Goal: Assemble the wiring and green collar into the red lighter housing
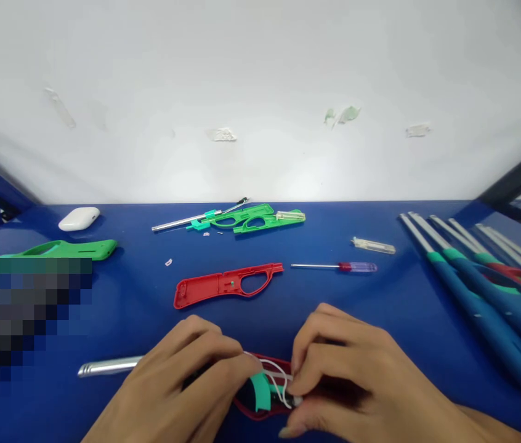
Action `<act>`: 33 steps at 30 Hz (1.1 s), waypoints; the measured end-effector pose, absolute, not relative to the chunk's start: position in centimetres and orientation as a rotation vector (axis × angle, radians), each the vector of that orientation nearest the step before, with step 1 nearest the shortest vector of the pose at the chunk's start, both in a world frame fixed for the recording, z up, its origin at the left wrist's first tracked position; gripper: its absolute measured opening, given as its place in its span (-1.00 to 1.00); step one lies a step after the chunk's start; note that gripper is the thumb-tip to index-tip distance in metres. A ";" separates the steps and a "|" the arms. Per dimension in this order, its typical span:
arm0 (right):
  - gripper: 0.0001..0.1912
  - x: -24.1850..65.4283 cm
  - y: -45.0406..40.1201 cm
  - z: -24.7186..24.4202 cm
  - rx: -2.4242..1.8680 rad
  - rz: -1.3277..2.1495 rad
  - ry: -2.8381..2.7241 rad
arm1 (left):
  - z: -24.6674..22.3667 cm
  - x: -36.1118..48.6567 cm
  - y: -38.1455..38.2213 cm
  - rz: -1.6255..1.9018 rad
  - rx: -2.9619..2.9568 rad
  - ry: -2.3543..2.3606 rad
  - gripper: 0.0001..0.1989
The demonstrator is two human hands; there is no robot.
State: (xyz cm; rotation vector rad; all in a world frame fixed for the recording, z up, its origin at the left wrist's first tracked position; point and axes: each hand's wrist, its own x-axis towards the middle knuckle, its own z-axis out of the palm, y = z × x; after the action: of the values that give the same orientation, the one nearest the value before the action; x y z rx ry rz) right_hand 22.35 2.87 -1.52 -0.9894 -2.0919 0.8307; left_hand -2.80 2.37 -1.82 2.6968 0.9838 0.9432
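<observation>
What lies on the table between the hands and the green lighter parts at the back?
In the head view, a red half-shell lies open on the blue table, between the hands' red lighter body and the green lighter parts.

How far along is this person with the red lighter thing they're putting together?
Done: assembled blue long-nosed lighters lie in a row at the right. In hand: the left hand and right hand hold a red plastic half-shell with a teal trigger piece and white wires exposed. Left: the matching red plastic cover half lies unfitted, a clear-handled screwdriver beside it; green shell parts wait behind.
</observation>
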 end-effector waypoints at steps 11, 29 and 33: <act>-0.85 22.8 2.7 -1.3 -1.031 0.731 -2.167 | -2.1 -3.2 2.3 0.944 2.600 1.081 -0.70; -0.83 23.1 2.7 -1.2 -1.015 0.654 -2.155 | -2.6 -3.7 2.7 0.914 2.626 1.064 -0.70; -0.80 23.1 2.7 -1.3 -1.053 0.703 -2.164 | -2.5 -4.0 2.7 0.848 2.580 1.035 -0.66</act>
State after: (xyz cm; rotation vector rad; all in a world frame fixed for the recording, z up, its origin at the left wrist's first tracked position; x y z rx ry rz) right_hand 23.07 2.72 -1.31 -1.0531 -2.1644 0.7031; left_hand -3.97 2.74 -2.54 2.5800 1.0354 0.8482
